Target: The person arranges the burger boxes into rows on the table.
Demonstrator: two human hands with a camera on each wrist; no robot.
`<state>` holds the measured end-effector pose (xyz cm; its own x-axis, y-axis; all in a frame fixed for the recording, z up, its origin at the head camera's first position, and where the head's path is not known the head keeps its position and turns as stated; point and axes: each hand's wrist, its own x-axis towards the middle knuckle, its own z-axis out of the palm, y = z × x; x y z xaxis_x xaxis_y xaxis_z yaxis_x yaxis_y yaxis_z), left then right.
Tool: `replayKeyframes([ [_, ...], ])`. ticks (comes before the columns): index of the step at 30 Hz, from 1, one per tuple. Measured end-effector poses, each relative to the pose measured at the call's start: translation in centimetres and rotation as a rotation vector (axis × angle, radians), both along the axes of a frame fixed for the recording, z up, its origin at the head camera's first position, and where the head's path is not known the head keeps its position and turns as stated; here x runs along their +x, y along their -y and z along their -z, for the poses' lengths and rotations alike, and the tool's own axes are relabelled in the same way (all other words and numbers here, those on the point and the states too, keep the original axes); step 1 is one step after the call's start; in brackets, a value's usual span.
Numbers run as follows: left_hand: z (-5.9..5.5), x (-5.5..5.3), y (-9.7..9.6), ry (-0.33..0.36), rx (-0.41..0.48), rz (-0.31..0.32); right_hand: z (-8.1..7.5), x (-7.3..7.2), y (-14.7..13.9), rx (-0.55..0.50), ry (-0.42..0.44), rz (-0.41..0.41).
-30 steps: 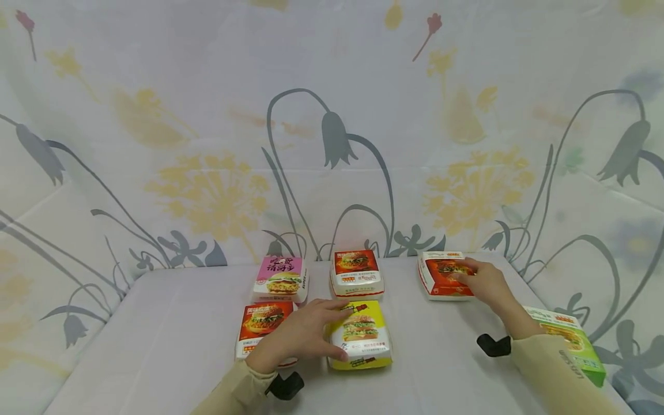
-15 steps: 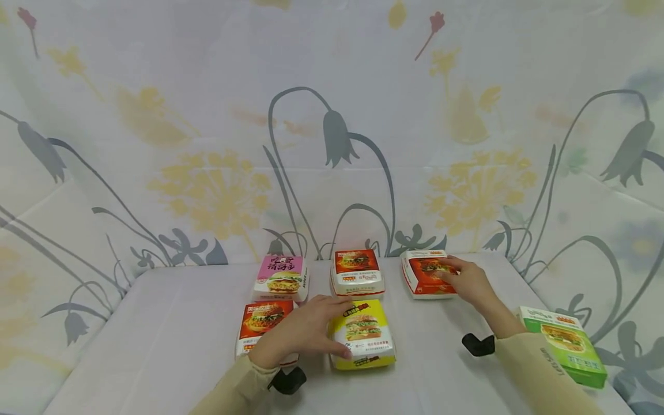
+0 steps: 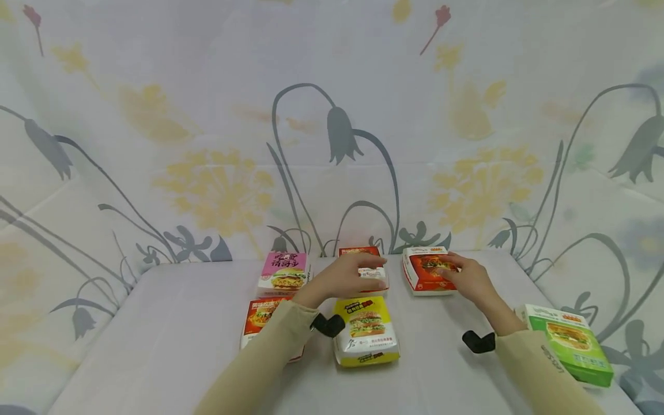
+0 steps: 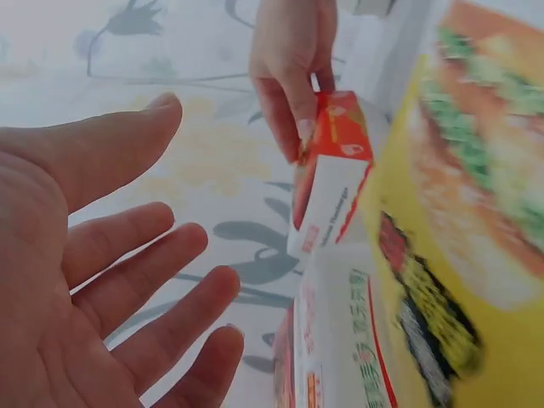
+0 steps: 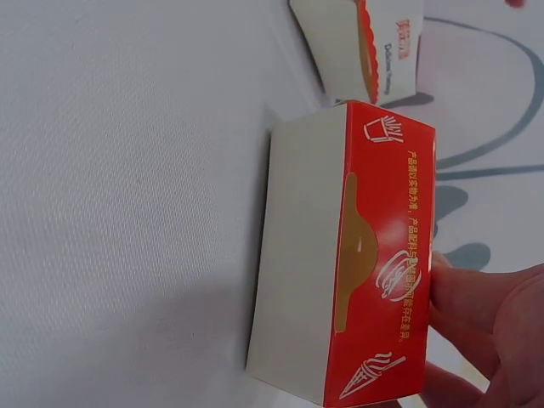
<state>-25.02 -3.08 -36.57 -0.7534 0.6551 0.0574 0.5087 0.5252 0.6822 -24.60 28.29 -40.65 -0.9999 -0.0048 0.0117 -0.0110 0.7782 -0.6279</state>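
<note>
My right hand (image 3: 469, 281) rests its fingertips on top of a red-and-white burger box (image 3: 421, 271) near the wall, right of the middle. In the right wrist view, that box's red side (image 5: 387, 212) faces the camera and fingers (image 5: 467, 293) show at its upper edge. My left hand (image 3: 344, 278) is in the air with fingers spread, holding nothing. It partly covers another red-and-white burger box (image 3: 359, 251) at the back middle. Nearer me, below that hand, lies a yellow-and-white burger box (image 3: 365, 337), which fills the right side of the left wrist view.
A pink-topped burger box (image 3: 284, 266) stands at back left. In front of it, a red-and-white burger box (image 3: 259, 314) is partly hidden by my left sleeve (image 3: 270, 351). A green-and-white burger box (image 3: 573, 346) lies far right. A patterned cloth wall (image 3: 233, 115) rises behind the table.
The right-hand red box slid left under my right hand, then stopped. My left hand has left the yellow box and moved up towards the back middle box.
</note>
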Motion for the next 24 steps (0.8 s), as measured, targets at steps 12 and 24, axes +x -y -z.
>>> replayKeyframes([
  [12, 0.2, -3.9, -6.9, 0.136, 0.138, -0.031, 0.0, -0.2, -0.1, 0.016, -0.005, -0.01],
  [24, 1.8, -3.7, -10.3, 0.163, -0.001, -0.142, 0.1, 0.0, 0.2, 0.002, -0.018, 0.003],
])
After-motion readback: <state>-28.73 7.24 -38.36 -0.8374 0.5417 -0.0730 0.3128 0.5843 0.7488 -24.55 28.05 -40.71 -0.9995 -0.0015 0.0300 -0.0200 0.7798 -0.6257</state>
